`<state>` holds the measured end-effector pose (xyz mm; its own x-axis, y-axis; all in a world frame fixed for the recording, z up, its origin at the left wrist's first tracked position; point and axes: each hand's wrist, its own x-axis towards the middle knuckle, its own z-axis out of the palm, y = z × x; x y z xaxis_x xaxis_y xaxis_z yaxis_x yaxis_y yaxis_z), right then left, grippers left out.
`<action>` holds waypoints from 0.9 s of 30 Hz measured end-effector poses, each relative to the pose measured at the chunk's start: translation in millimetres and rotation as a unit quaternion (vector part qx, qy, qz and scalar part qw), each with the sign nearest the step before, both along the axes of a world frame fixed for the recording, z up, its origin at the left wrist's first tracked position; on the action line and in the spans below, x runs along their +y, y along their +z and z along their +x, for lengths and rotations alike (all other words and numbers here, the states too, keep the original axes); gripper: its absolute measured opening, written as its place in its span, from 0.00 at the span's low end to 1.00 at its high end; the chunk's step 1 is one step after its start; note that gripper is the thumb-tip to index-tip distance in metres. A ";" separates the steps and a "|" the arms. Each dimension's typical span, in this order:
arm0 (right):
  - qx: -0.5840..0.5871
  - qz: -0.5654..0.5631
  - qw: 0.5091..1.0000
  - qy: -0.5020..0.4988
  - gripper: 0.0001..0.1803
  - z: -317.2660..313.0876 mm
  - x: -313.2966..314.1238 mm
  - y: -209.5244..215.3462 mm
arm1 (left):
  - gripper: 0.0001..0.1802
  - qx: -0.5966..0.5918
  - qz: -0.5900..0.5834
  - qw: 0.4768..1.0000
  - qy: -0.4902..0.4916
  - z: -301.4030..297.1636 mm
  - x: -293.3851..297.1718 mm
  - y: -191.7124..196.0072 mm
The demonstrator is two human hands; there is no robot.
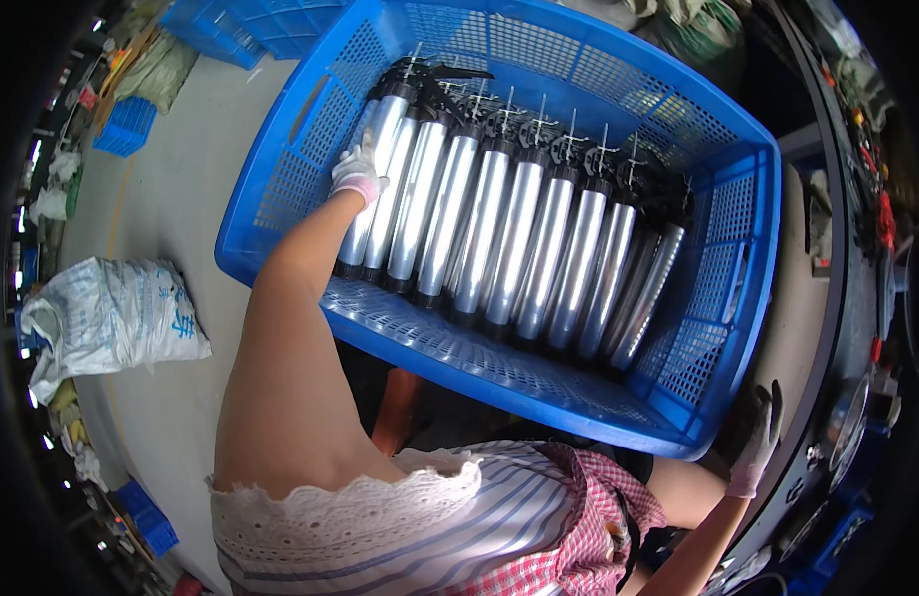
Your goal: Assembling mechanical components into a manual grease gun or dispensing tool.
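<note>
A row of silver-barrelled caulking guns (482,223) with black end caps, triggers and thin rods lies side by side in a large blue plastic crate (249,233). My left hand (358,174), in a white glove, is on the leftmost caulking gun (383,134), its fingers against the barrel; part of the grip is hidden. That gun sits a little higher than its neighbours. To the right of the crate, my right hand (760,437) wears a glove with dark fingertips. Its fingers are stretched out beside the bench edge, holding nothing.
A dark workbench (832,328) with tools and parts runs along the right. On the floor to the left lies a white woven sack (117,316). Blue baskets (127,126) stand farther off, and a green bag (700,38) is behind the crate.
</note>
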<state>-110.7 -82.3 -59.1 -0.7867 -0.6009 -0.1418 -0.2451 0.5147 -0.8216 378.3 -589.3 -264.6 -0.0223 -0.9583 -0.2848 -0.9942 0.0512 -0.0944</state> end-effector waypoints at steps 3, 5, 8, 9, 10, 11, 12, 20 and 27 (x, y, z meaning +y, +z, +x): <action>0.038 -0.005 0.999 -0.005 0.25 14.0 15.0 8.0 | 0.48 0.030 -0.065 0.996 -0.055 7.2 1.1 -4.8; 0.022 -0.022 0.999 -0.007 0.23 26.3 17.1 12.8 | 0.53 -0.025 0.000 0.999 -0.021 2.7 7.7 13.2; 0.015 0.018 1.000 0.003 0.20 55.3 43.7 36.8 | 0.45 -0.229 0.160 0.952 -0.127 24.7 -35.3 8.5; 0.076 0.042 0.996 0.027 0.19 62.4 59.5 44.5 | 0.45 -0.236 0.147 0.946 -0.165 -25.7 -43.5 14.6; 0.133 0.070 0.987 0.056 0.18 68.6 76.8 51.6 | 0.39 -0.192 0.173 0.931 -0.260 -72.7 -42.6 23.3; 0.131 0.078 0.988 0.023 0.18 81.1 93.9 57.0 | 0.34 -0.152 0.204 0.903 -0.347 -113.3 -32.6 36.5; 0.108 0.087 0.990 -0.021 0.17 90.9 111.8 61.7 | 0.32 -0.115 0.238 0.866 -0.425 -149.4 -18.4 50.3; 0.078 0.014 0.969 -0.233 0.11 132.5 194.6 15.5 | 0.16 0.160 0.154 0.522 -0.823 -535.6 320.0 176.7; -0.084 -0.044 0.956 -0.276 0.13 124.4 164.8 -17.7 | 0.19 -0.396 0.167 0.307 -0.849 -635.4 373.7 -45.4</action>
<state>13.6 82.5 -76.8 -0.9582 -0.1152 -0.2618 0.1835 0.4547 -0.8715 -257.1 -215.6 -310.1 -0.2066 0.3301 -0.9211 0.8215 0.5699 0.0200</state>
